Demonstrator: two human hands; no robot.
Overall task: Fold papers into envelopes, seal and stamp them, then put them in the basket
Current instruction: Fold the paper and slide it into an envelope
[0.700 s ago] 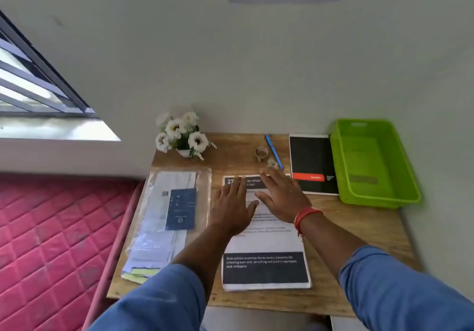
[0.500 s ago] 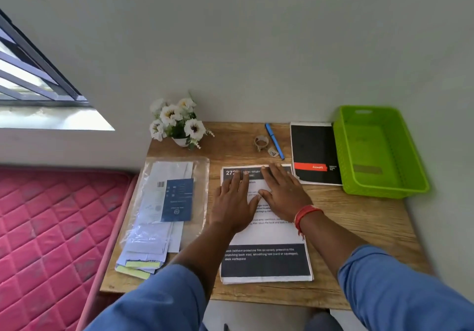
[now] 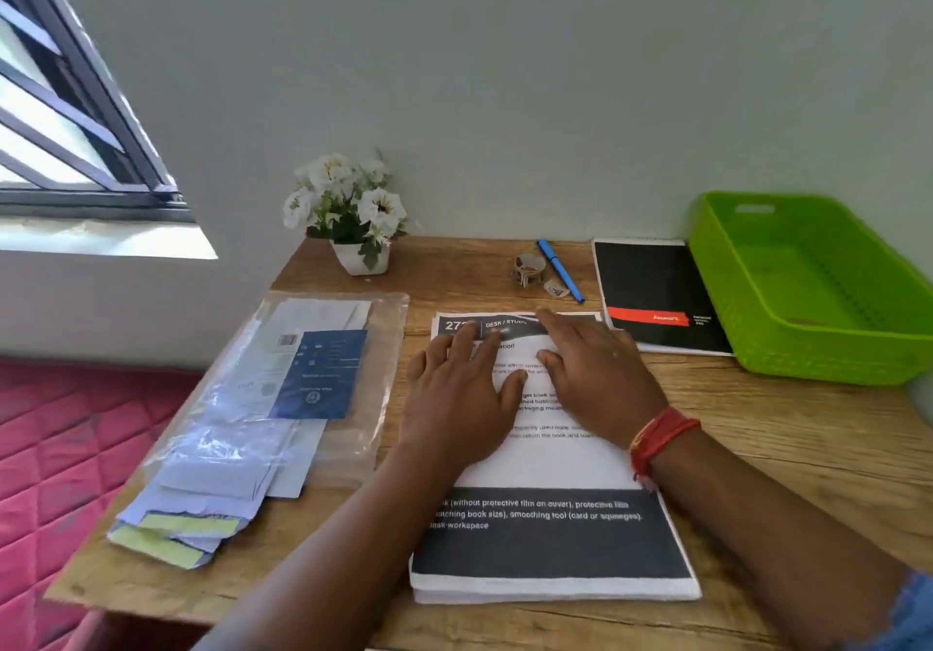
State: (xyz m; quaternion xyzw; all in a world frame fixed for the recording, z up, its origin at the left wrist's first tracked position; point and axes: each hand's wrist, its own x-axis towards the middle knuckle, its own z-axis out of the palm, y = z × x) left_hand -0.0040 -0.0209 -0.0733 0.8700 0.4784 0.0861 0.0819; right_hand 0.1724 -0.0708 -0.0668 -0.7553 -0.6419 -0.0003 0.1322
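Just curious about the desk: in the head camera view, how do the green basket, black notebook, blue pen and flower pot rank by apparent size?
Largest to smallest as they look:
1. green basket
2. black notebook
3. flower pot, its flowers included
4. blue pen
All sit along the far edge, so nearness hardly skews this.

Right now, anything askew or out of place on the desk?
Mostly tidy. One oddity: the plastic sleeve of envelopes lies at a slant, and its contents spill out of the near end, fanned untidily near the desk edge. The paper stack sits square under both flat hands, left hand and right hand. The basket holds no envelopes.
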